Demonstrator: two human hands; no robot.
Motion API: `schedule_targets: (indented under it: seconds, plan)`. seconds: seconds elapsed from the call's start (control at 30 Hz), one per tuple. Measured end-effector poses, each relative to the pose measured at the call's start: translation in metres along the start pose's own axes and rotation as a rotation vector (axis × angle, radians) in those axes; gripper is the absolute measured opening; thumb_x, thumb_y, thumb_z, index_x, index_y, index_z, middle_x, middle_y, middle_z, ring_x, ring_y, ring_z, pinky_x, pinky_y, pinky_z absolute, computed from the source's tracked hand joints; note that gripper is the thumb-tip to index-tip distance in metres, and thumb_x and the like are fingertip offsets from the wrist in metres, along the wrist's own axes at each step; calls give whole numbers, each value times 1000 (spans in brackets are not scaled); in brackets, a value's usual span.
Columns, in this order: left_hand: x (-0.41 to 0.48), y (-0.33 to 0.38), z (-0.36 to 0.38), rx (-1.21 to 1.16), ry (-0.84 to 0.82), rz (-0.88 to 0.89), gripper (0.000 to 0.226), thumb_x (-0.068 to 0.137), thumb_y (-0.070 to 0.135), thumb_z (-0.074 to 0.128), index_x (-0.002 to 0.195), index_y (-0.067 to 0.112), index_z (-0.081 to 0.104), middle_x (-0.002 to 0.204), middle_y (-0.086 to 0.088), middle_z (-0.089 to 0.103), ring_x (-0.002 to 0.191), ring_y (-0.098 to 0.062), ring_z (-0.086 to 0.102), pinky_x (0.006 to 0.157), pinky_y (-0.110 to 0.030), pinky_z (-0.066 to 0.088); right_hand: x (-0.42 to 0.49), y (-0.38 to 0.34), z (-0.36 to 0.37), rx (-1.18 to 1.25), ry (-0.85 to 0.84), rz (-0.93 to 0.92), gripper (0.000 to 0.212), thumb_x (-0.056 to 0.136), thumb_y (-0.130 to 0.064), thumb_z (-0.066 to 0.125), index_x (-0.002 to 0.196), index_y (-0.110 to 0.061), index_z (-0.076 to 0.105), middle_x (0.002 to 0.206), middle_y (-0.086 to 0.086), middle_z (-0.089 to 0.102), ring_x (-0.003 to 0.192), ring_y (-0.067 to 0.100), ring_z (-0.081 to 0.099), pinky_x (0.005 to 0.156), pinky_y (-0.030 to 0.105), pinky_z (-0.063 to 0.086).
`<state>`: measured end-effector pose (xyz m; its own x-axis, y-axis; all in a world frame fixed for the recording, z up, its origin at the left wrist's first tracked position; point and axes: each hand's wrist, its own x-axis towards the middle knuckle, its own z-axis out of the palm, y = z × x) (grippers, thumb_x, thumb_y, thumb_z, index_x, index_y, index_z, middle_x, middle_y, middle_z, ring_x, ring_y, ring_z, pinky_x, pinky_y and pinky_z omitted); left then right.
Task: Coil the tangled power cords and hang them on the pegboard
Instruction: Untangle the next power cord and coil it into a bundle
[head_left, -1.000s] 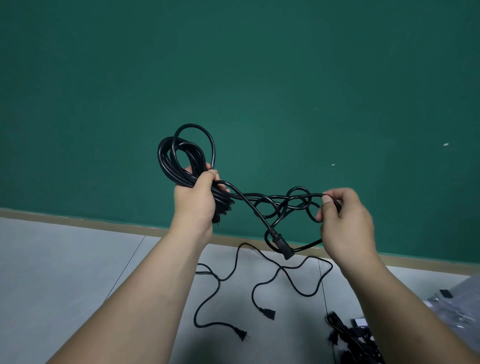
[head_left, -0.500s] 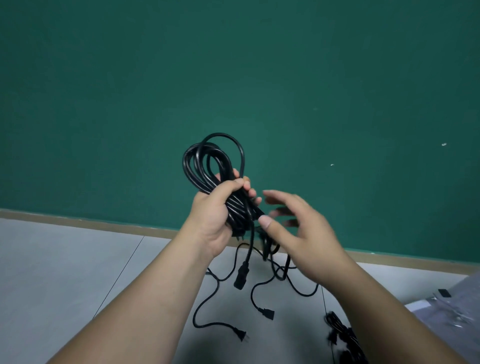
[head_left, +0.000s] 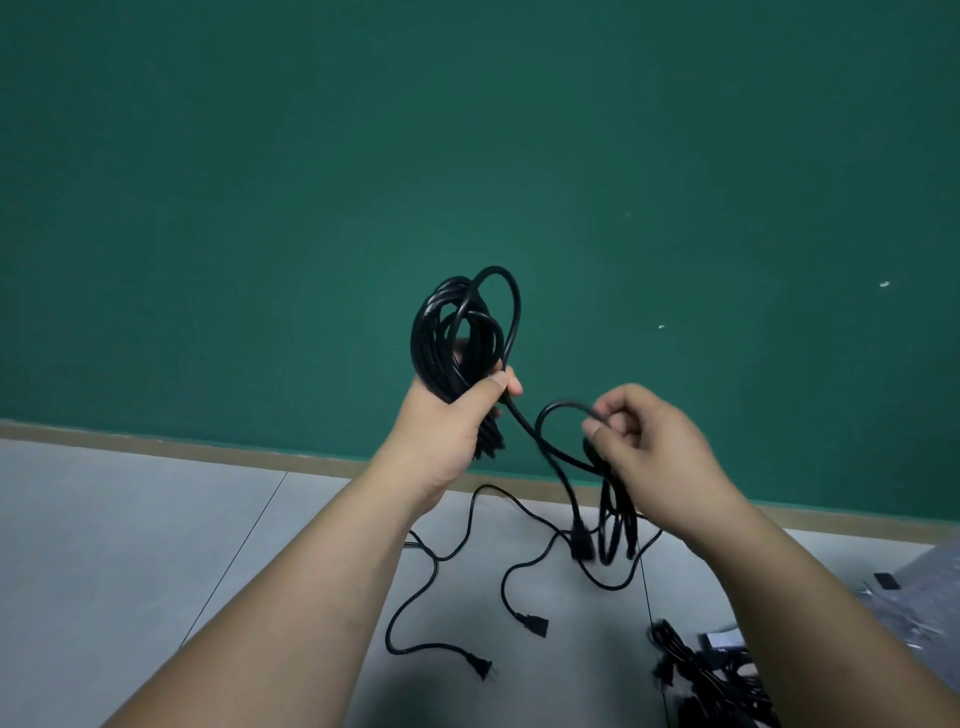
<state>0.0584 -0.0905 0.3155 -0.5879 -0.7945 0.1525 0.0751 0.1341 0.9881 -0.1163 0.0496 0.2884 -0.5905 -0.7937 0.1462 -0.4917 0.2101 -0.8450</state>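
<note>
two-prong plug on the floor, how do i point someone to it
Start at the grey floor below the green wall. A loose black cord lies between the forearms, ending nearest the camera in the plug. Unlike the blocky connector beside it, it shows two bare prongs.

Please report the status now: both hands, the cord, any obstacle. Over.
Left hand grips the coil. Right hand pinches a loose loop of the same cord. Second cord lies on the floor below; pegboard not in view.

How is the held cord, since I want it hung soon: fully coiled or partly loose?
Partly loose. The left hand grips the coil, but a tail runs to the right hand, which pinches a free loop.
</note>
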Motion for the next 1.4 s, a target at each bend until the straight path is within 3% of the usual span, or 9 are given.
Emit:
schedule_targets:
  seconds: [0.2,0.37,0.6,0.7,0.87,1.0,1.2,1.3,1.4]
  plan:
    - [6,1,-8,53,193,22,33,101,17,63,75,35,72,100,-11,73,81,-15,59,82,-38,52,4,-2,-19,548,321,390,11,113,-19,50,117,-8,51,88,11,64,60,22,66,50,28,60]
    - [10,2,-11,9,347,3,38,101,17,62,71,38,71,87,0,70,74,-13,57,65,-28,48,4,2,-15,564,322,401,8,111,-11,53,117,-6,51,100,19,70,51,15,70,50,28,61]
    - [10,2,-10,-64,376,-59,45,102,14,61,67,40,73,85,3,72,77,-14,63,67,-34,53,-2,-15,-8,815,253,273,23,102,2,65,102,-12,47,103,22,74,91,32,81,79,26,65]
    - [11,-1,-9,-131,309,-127,30,101,12,64,78,30,72,95,-2,78,81,-19,66,78,-42,55,-4,-21,-7,873,146,252,15,103,-1,64,108,-9,52,110,24,77,101,36,79,91,33,63]
    - [12,-9,0,-158,279,-163,24,101,10,64,83,25,71,95,-6,79,81,-23,67,83,-47,58,-7,-23,-3,690,22,150,11,106,1,56,116,-2,60,106,17,80,97,31,80,90,35,65]
    - [12,-8,2,-187,311,-177,40,101,14,65,70,37,76,97,-4,80,83,-20,70,95,-52,57,-8,-19,0,347,-18,181,28,102,3,42,105,-12,65,86,11,79,75,25,77,67,36,58]
    - [17,-3,-7,-309,464,-104,30,102,7,63,79,24,71,91,-4,79,75,-17,68,88,-44,59,-6,-6,1,-121,109,178,22,99,-12,43,87,-20,59,69,-2,73,63,22,71,65,37,53]
    - [23,-3,-16,-417,514,-81,15,102,3,62,93,15,62,89,-6,77,71,-18,66,80,-38,60,-3,-1,-1,-176,149,216,17,100,-15,42,104,-20,58,74,-3,74,60,16,72,72,40,59]
    - [22,0,-20,-514,468,-69,13,102,0,63,96,12,61,88,-9,75,69,-19,65,78,-36,60,-3,3,2,-203,60,300,34,99,-19,45,133,-22,49,75,-1,77,65,15,75,78,40,61]
